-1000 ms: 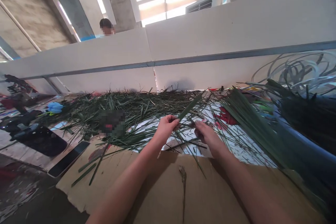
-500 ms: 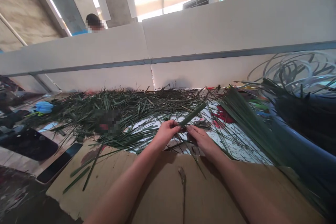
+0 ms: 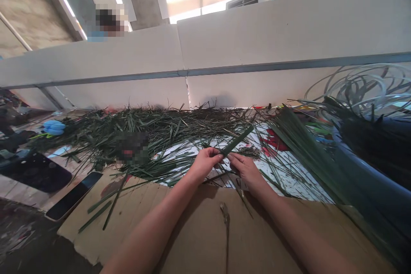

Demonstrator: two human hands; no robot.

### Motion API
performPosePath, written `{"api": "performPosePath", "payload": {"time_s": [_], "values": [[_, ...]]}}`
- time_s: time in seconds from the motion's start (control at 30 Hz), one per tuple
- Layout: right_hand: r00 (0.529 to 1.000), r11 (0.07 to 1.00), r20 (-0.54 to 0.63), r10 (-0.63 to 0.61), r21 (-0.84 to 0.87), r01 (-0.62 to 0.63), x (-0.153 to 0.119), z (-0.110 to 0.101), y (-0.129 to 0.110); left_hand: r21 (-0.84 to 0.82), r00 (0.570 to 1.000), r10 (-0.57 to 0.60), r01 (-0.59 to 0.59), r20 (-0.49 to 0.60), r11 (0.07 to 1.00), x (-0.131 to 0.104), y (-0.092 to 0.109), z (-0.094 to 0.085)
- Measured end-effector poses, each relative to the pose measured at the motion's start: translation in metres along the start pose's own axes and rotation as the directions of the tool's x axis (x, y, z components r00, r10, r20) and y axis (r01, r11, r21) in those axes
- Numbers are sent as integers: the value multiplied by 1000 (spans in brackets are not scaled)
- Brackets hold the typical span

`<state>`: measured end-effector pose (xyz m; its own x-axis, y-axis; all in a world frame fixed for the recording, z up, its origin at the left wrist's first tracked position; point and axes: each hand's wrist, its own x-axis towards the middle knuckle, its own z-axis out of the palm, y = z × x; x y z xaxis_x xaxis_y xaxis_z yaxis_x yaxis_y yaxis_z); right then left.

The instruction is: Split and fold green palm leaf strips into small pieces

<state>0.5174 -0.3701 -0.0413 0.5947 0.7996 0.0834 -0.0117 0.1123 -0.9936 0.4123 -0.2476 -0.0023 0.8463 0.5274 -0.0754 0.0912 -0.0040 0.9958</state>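
Observation:
Both of my hands meet over the middle of the work surface, holding one broad green leaf strip (image 3: 239,140) that slants up to the right. My left hand (image 3: 206,163) is closed, with thumb and fingers pinching its lower end. Close beside it, my right hand (image 3: 244,166) is also closed, its fingertips at the same end of the strip. Thin dark pieces hang below the right hand. Beneath the hands lie a white sheet (image 3: 180,150) strewn with cut strips and a brown cardboard piece (image 3: 199,227). The fingertips partly hide the strip's lower end.
A heap of dark green strips (image 3: 154,124) runs along the white partition (image 3: 257,87). At right are a long leaf bundle (image 3: 298,150), a blue tub (image 3: 359,167) and coiled clear tubing (image 3: 362,83). A phone (image 3: 73,196) lies at left. A person is behind the partition.
My hands and the leaf strip stay almost in place, with the right fingers shifting slightly. The view has moved a little, and the person behind the partition appears slightly further left.

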Motion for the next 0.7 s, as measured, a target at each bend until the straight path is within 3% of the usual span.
{"api": "performPosePath", "payload": {"time_s": [0.33, 0.7], "values": [[996, 985, -22, 81, 153, -76, -6, 7, -1, -26, 998, -32, 34, 58, 999, -4, 0, 5], [993, 996, -108, 42, 88, -32, -6, 9, 4, -11, 997, -2, 3, 82, 1000, -2, -7, 6]]}}
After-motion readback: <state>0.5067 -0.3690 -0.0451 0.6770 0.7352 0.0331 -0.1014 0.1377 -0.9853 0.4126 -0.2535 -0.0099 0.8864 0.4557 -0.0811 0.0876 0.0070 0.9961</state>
